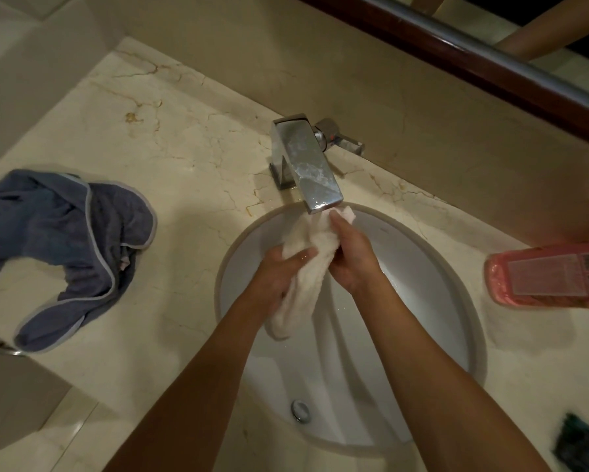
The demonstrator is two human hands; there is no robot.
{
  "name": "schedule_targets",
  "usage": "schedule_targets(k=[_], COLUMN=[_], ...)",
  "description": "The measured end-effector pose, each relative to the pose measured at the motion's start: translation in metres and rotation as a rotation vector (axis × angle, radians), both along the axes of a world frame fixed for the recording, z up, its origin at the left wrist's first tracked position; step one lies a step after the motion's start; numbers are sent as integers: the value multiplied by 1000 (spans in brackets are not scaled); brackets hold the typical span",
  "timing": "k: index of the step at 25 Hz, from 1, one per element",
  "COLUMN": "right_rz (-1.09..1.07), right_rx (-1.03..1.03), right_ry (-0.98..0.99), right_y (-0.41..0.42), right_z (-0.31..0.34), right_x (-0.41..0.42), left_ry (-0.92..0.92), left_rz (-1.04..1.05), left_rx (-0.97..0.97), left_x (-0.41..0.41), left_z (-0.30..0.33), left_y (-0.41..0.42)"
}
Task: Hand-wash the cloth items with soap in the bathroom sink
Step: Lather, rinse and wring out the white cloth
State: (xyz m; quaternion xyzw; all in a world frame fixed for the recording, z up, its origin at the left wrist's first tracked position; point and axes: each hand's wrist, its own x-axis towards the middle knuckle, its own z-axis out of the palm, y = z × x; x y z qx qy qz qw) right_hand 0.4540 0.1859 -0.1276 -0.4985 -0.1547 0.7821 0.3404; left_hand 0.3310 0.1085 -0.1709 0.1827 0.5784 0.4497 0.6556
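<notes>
White washcloth (308,264): held bunched over the sink (433,284), just under the faucet (306,165) spout; long axis from the spout toward the person. Upper end is gripped by the right hand (352,257), lower part by the left hand (279,277). Grey-blue towel (65,247): left of the faucet, on the countertop (184,148). Pink bottle (552,275): right.

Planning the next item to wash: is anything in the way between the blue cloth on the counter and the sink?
Nothing visible on the marble between the blue cloth and the sink. Both hands, left and right, grip the white cloth in the basin.
</notes>
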Motion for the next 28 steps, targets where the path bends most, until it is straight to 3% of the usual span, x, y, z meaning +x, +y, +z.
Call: schedule_targets(k=[4, 7, 9, 13, 19, 28], right_rz=[164, 281, 295, 211, 38, 12], right_rx=[-13, -60, -58, -51, -6, 39], right_ry=[-121, -31, -22, -12, 4, -355], right_y=[-4, -14, -17, -19, -18, -16], right_z=[1, -3, -3, -2, 1, 7], right_x=[4, 10, 16, 23, 19, -16], left_ry=[-51, -199, -183, -63, -62, 85], left_rz=[135, 195, 203, 241, 121, 101], left_rx=[3, -8, -28, -21, -54, 44], left_x=[0, -2, -2, -6, -1, 2], left_z=[5, 14, 18, 15, 21, 15], left_y=[6, 19, 25, 32, 27, 10])
